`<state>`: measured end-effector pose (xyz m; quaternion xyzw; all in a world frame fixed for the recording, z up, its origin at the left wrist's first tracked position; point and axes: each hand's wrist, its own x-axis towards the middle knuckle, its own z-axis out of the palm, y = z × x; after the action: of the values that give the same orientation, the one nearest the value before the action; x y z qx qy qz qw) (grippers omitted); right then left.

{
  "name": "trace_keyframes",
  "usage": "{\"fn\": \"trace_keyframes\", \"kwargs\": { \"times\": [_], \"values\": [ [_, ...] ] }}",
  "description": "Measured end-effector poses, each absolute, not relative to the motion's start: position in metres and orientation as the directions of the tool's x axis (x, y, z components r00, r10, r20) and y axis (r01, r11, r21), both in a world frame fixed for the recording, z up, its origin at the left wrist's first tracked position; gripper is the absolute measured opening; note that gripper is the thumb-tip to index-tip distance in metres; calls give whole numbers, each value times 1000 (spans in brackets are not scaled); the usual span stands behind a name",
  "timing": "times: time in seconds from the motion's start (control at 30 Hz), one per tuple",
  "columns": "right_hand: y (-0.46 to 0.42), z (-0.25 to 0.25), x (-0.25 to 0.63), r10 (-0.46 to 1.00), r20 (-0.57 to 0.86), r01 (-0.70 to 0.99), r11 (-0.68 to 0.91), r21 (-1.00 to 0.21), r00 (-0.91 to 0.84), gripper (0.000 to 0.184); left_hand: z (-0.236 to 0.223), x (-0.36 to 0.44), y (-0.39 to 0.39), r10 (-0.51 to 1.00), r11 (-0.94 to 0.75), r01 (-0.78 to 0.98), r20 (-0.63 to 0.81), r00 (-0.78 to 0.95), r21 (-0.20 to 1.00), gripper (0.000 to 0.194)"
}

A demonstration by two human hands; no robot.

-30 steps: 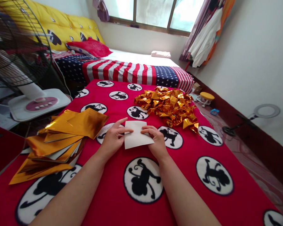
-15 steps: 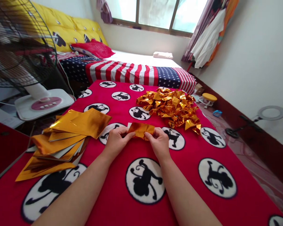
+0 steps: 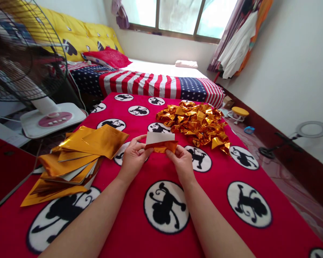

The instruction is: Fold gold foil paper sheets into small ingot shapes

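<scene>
head view: two hands, one paper sheet in work, one stack of flat gold sheets, one heap of folded gold pieces; sheets and pieces overlap, can't count either. one fan beyond the left edge.

paper sheet [image 3: 160, 137]: pale underside at the far part, shiny gold band folded up along the near part, crease roughly crosswise. it's mid-tabletop [image 3: 216, 190], between the left and right edges; can't tell if it touches the cloth.

left hand [image 3: 134, 156]: nearly closed, thumb and fingers pinching the sheet's left end. right hand [image 3: 181, 159]: same pinch, right end.

stack [image 3: 72, 157] fanned out along the left edge. heap [image 3: 196, 122] near the far right corner, crumpled-looking, shiny. fan [image 3: 54, 120] white base, pink panel.
</scene>
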<state>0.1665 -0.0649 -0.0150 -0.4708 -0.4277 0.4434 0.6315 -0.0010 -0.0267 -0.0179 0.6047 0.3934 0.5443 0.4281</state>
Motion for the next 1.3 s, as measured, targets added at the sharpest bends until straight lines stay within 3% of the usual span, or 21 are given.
{"fn": "trace_keyframes", "kwargs": {
  "times": [0.13,0.33,0.5,0.63,0.83,0.93,1.03,1.13,1.3],
  "values": [
    [-65,-14,166,945,127,-157,180,-971,300,32,-21,1,-25,952,-227,-44,231,199,973,32],
    [-69,-13,161,956,170,-191,218,-957,237,44,-26,1,-23,941,-242,-66,251,229,968,29],
    [-68,-20,160,954,193,-87,218,-972,231,22,-23,2,-25,962,-66,-164,106,252,984,39],
    [-68,-21,161,951,215,-27,227,-974,223,20,-18,3,-29,959,46,-180,7,283,983,40],
    [-69,-18,162,962,167,-44,180,-983,218,21,-18,-2,-27,953,-223,31,211,219,974,24],
    [-69,-21,162,966,129,-69,148,-987,225,23,-17,-2,-27,957,-228,30,218,190,973,25],
    [-70,-21,161,966,100,-45,113,-993,239,23,-18,1,-27,970,-170,-67,179,162,983,41],
    [-69,-19,159,964,82,-63,101,-993,252,24,-19,1,-27,978,-115,-137,137,160,984,68],
    [-66,-16,158,957,16,-212,80,-974,289,46,-19,1,-29,983,-52,-151,77,167,987,97]
  ]
}}
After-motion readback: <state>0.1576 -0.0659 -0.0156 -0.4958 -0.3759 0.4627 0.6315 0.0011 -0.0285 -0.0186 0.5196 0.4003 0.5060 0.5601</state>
